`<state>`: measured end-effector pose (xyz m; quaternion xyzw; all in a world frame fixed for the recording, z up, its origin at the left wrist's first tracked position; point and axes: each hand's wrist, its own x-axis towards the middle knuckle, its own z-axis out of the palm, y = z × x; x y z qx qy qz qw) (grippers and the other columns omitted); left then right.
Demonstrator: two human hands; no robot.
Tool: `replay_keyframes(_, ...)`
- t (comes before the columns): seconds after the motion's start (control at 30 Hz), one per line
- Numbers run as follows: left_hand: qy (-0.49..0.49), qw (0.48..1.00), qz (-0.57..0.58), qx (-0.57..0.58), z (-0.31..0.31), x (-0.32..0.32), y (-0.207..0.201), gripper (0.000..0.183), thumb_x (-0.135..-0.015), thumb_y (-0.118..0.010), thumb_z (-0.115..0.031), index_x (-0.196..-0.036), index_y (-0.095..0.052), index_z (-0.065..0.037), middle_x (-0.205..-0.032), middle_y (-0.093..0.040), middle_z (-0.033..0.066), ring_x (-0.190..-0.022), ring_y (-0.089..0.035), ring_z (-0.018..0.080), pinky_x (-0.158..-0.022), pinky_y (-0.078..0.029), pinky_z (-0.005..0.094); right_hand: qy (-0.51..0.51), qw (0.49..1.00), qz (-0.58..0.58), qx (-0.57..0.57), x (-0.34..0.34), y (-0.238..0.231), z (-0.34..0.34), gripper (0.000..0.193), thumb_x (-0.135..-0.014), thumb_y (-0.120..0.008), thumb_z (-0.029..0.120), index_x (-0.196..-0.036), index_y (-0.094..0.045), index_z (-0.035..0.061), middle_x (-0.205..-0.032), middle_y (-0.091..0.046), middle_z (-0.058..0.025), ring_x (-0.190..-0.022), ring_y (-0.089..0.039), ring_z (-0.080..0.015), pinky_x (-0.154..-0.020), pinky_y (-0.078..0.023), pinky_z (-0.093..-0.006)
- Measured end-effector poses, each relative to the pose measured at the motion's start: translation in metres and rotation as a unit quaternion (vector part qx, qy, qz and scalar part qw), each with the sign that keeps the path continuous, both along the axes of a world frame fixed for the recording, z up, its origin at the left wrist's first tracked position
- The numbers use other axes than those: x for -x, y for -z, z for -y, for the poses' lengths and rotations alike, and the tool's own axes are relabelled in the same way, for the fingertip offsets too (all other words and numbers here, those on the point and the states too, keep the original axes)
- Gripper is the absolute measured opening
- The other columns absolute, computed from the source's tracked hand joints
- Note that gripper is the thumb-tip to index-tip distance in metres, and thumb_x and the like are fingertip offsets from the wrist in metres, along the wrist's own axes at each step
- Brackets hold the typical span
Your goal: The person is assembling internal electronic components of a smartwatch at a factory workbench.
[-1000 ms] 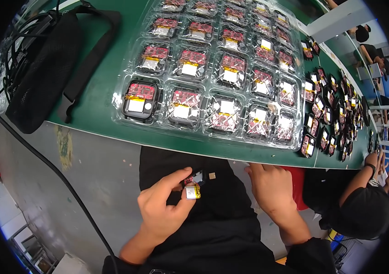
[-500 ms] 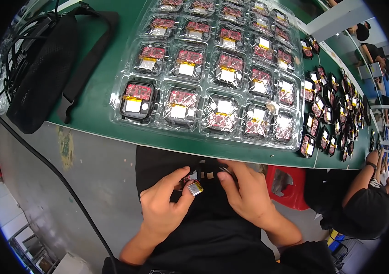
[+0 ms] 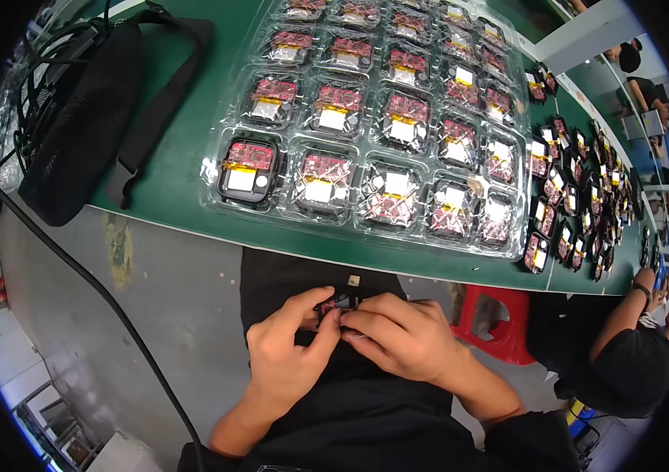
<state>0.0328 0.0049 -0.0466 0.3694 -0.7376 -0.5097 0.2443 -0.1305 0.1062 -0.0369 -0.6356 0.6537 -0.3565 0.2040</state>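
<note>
Over the lap (image 3: pixel 272 275), just off the counter (image 3: pixel 272 236), the left fingers (image 3: pixel 297 308) pinch a module (image 3: pixel 330 306); the right fingers (image 3: pixel 385 316) bunch against it, their hold hidden. A tray (image 3: pixel 285 177) lies near the counter's edge; floor (image 3: pixel 185 287) stretches left, a stool (image 3: pixel 519 322) stands right.

The held device (image 3: pixel 330 306) is red and black, the table (image 3: pixel 312 242) green, the stool (image 3: pixel 518 337) red.

Left forearm (image 3: pixel 238 425) slanted up from below, left hand (image 3: pixel 291 337) was bent with thumb (image 3: pixel 323 337) and forefinger (image 3: pixel 308 300) arched apart, right forearm (image 3: pixel 485 389) slanted in from the lower right, right hand (image 3: pixel 407 338) was turned inward with fingers (image 3: pixel 385 321) curled, its fingertips (image 3: pixel 349 318) close beside the left thumb.
</note>
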Motion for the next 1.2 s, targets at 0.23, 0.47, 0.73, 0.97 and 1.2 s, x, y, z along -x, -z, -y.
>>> replay_keyframes(0.23, -0.040, 0.979, -0.040, -0.194, 0.007, -0.006, 0.001, 0.024, -0.090, -0.073, 0.002, -0.114, -0.067, 0.005, -0.087, -0.077, 0.0141, -0.076, -0.076, 0.0151, -0.065, -0.059, 0.0249, 0.020, 0.999, -0.044, 0.013, 0.004, 0.006, 0.002, 0.031, -0.080, -0.082, 0.015, -0.107, -0.071, 0.0085, -0.102, -0.064, -0.0043, -0.076, -0.069, -0.0194, -0.060, -0.057, -0.0331)
replay_keyframes(0.47, -0.050, 0.969, -0.053, -0.236, 0.005, -0.007, 0.004, 0.025, -0.092, -0.071, 0.003, -0.117, -0.065, 0.005, -0.086, -0.076, 0.0142, -0.077, -0.076, 0.0163, -0.066, -0.059, 0.0245, 0.036, 0.999, 0.037, 0.012, 0.003, 0.008, 0.003, 0.029, -0.082, -0.078, 0.009, -0.110, -0.072, 0.0066, -0.098, -0.067, -0.0057, -0.073, -0.069, -0.0220, -0.063, -0.057, -0.0337)
replay_keyframes(0.73, -0.074, 0.965, -0.075, -0.239, 0.004, -0.003, 0.008, 0.027, -0.091, -0.071, 0.004, -0.116, -0.063, 0.006, -0.087, -0.076, 0.0136, -0.081, -0.076, 0.0162, -0.068, -0.060, 0.0249, 0.109, 0.987, 0.105, -0.043, -0.002, 0.000, 0.013, 0.024, -0.084, -0.075, -0.003, -0.108, -0.074, 0.0040, -0.091, -0.070, -0.0097, -0.073, -0.070, -0.0222, -0.063, -0.056, -0.0321)
replay_keyframes(0.97, -0.064, 0.981, -0.064, -0.172, 0.001, -0.009, 0.017, 0.026, -0.085, -0.074, 0.006, -0.106, -0.059, 0.003, -0.080, -0.073, 0.0084, -0.075, -0.071, 0.0111, -0.066, -0.055, 0.0240, 0.097, 0.978, 0.180, -0.046, -0.006, -0.004, 0.017, 0.029, -0.079, -0.074, -0.009, -0.105, -0.075, 0.0027, -0.095, -0.072, -0.0098, -0.080, -0.072, -0.0249, -0.069, -0.058, -0.0347)
replay_keyframes(1.2, -0.074, 0.986, -0.064, -0.137, -0.002, -0.006, 0.015, 0.027, -0.083, -0.075, 0.006, -0.103, -0.058, 0.003, -0.080, -0.072, 0.0085, -0.073, -0.071, 0.0107, -0.069, -0.056, 0.0242, 0.112, 0.974, 0.186, -0.067, -0.006, -0.010, 0.022, 0.028, -0.078, -0.071, -0.013, -0.102, -0.074, 0.0011, -0.095, -0.073, -0.0109, -0.081, -0.074, -0.0251, -0.072, -0.060, -0.0341)
